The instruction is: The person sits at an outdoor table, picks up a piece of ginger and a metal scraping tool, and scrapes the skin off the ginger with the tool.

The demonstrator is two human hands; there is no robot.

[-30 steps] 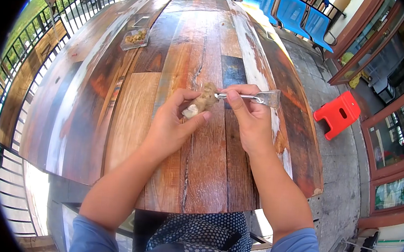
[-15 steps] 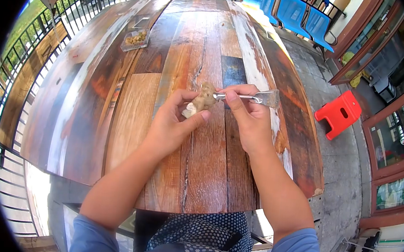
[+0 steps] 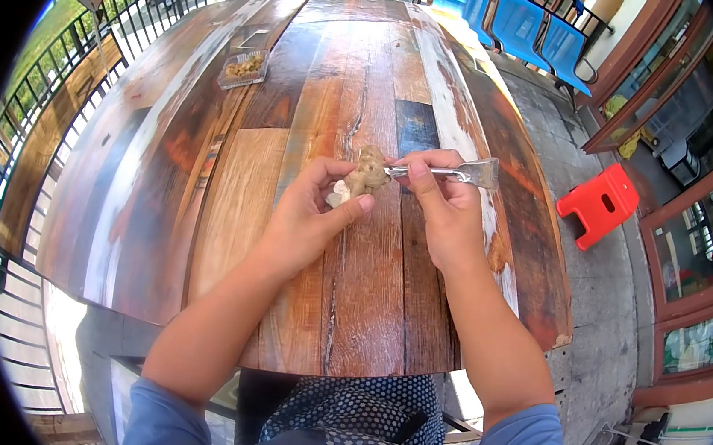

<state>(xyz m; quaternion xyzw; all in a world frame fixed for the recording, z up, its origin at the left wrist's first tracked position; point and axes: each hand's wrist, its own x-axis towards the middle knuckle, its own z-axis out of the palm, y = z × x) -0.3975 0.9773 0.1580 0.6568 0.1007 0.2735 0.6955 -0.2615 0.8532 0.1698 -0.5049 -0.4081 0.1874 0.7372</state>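
A lumpy, tan-brown piece that looks like ginger root [image 3: 368, 169], with a whitish patch at its lower left, is held above the wooden table [image 3: 294, 337]. My left hand [image 3: 315, 206] is closed round its left and lower side, thumb in front. In my right hand [image 3: 440, 198], thumb and fingers pinch the shaft of a slim metal tool [image 3: 481, 173] with a flared, flat end pointing right. The tool's other tip meets the right side of the lumpy piece. Its exact shape there is too small to tell.
A clear plastic box [image 3: 243, 70] with yellowish-brown bits stands at the table's far left. Beyond the right edge are a red stool [image 3: 598, 207] and blue seats [image 3: 517, 23]. A black railing [image 3: 38, 97] runs along the left, and a glass door [image 3: 654, 75] is at right.
Both hands stay in nearly the same place. The tool and the lumpy piece have shifted only slightly right in view, along with the whole scene.
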